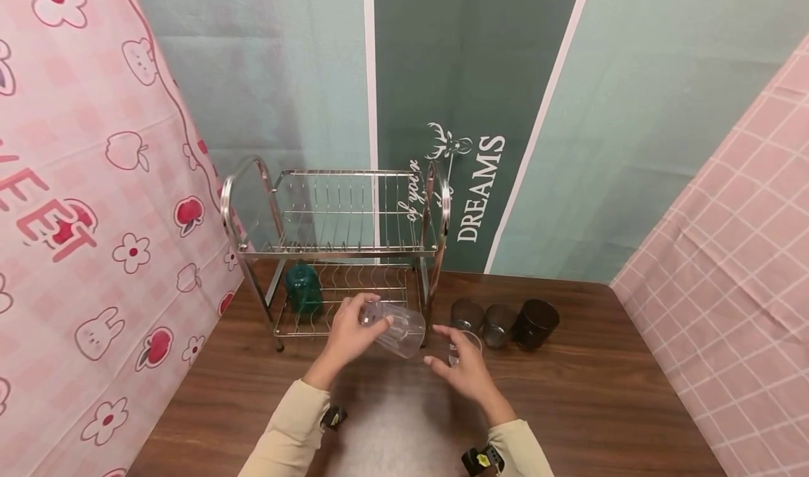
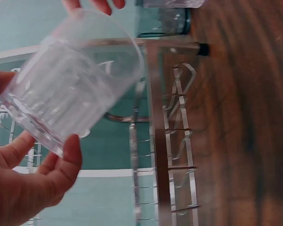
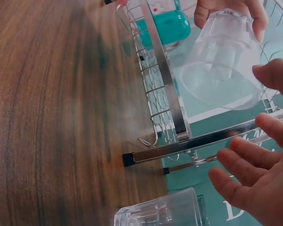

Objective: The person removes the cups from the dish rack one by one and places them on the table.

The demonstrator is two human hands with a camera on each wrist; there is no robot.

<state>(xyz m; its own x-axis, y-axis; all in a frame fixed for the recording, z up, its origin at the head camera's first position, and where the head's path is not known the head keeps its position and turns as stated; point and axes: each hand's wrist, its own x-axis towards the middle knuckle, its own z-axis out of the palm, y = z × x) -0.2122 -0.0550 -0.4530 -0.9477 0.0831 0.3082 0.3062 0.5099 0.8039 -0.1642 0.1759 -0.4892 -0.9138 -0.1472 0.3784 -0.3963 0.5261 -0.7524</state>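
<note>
My left hand grips a clear cup near its base, thumb on one side and fingers on the other. The cup is tilted on its side above the table, with its wide rim facing right. Close to that rim, my right hand has its fingers spread and holds nothing; in the right wrist view a gap separates it from the cup. A second clear cup stands on the table beside the right hand, partly hidden by it in the head view. Behind the left hand is a two-tier metal dish rack.
On the rack's lower tier, at the left, sits a teal cup. Two smoky cups and a darker, nearly black cup stand in a row right of the rack. Curtains hang behind and beside the wooden table.
</note>
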